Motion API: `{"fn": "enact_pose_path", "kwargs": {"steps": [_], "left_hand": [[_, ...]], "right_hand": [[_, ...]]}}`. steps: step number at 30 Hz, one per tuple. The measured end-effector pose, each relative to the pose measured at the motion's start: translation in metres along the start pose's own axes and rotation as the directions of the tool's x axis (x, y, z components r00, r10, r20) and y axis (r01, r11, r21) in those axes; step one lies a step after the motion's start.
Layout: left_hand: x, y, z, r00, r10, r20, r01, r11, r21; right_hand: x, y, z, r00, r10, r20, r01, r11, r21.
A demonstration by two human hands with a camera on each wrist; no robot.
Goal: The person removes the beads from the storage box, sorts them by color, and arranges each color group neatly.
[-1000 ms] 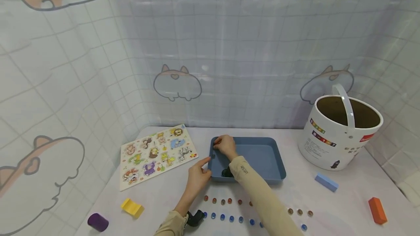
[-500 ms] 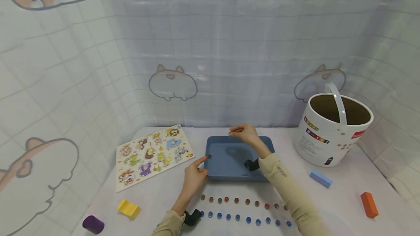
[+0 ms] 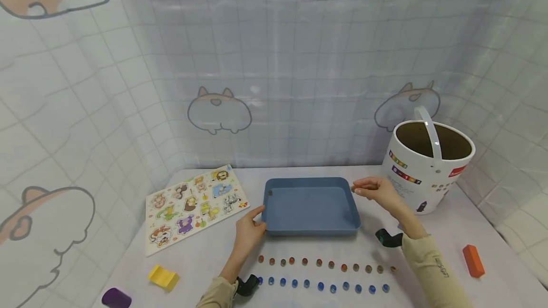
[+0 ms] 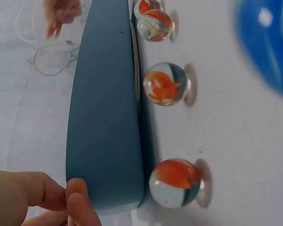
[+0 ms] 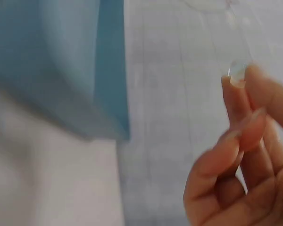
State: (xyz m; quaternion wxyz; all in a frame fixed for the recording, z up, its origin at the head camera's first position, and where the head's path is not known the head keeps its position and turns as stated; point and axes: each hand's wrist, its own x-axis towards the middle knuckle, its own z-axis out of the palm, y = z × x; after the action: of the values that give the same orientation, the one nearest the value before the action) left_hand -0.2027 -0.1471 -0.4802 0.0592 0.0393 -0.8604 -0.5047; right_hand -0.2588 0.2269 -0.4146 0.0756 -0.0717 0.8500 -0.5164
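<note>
A blue-grey rectangular tray (image 3: 312,208) stands mid-table. My left hand (image 3: 249,232) holds its left side near the front corner, thumb and bent fingers at the wall in the left wrist view. Inside the tray, one small dark marble (image 3: 270,193) lies by the left wall towards the back. My right hand (image 3: 381,194) is raised just past the tray's right edge, pinching a clear glass marble (image 5: 237,69) between thumb and fingertip. In front of the tray runs a row of orange-swirled marbles (image 4: 165,84), with a row of blue marbles (image 3: 320,286) nearer me.
An animal puzzle board (image 3: 194,208) lies left of the tray. A white bucket (image 3: 406,174) with a handle stands behind my right hand. Around the edges are a yellow block (image 3: 163,277), a purple cylinder (image 3: 116,298) and an orange block (image 3: 474,261).
My right hand has left the tray's inner left side and swung right, past the right edge, with a marble. The marble in the tray has rolled backwards. My left hand stays at the tray.
</note>
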Motion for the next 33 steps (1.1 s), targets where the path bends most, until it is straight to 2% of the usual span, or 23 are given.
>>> {"fn": "enact_pose_path", "kwargs": {"steps": [6,12,15,20,27,33], "left_hand": [[-0.001,-0.001,0.000,1.000,-0.010,0.002,0.011,1.000,-0.011],[0.000,0.000,0.000,1.000,-0.004,-0.009,0.004,1.000,-0.011],[0.001,0.000,0.000,1.000,-0.004,-0.009,0.004,1.000,-0.005],[-0.001,-0.001,0.001,1.000,-0.020,0.008,0.020,1.000,0.003],[-0.002,0.000,0.001,1.000,-0.013,0.005,0.013,1.000,0.004],[-0.002,0.000,0.001,1.000,-0.014,-0.004,0.014,1.000,0.001]], "right_hand": [[-0.041,0.036,-0.010,0.995,0.037,0.087,-0.041,0.998,0.044],[-0.065,0.062,-0.023,0.976,0.080,0.203,-0.095,0.993,0.066],[-0.077,0.077,-0.032,0.959,0.091,0.269,-0.114,0.991,0.072],[-0.099,0.100,-0.043,0.916,0.101,0.387,-0.145,0.986,0.085],[-0.109,0.108,-0.044,0.894,0.038,0.447,-0.079,0.994,0.074],[-0.107,0.104,-0.039,0.863,-0.024,0.504,-0.046,0.991,0.125]]}}
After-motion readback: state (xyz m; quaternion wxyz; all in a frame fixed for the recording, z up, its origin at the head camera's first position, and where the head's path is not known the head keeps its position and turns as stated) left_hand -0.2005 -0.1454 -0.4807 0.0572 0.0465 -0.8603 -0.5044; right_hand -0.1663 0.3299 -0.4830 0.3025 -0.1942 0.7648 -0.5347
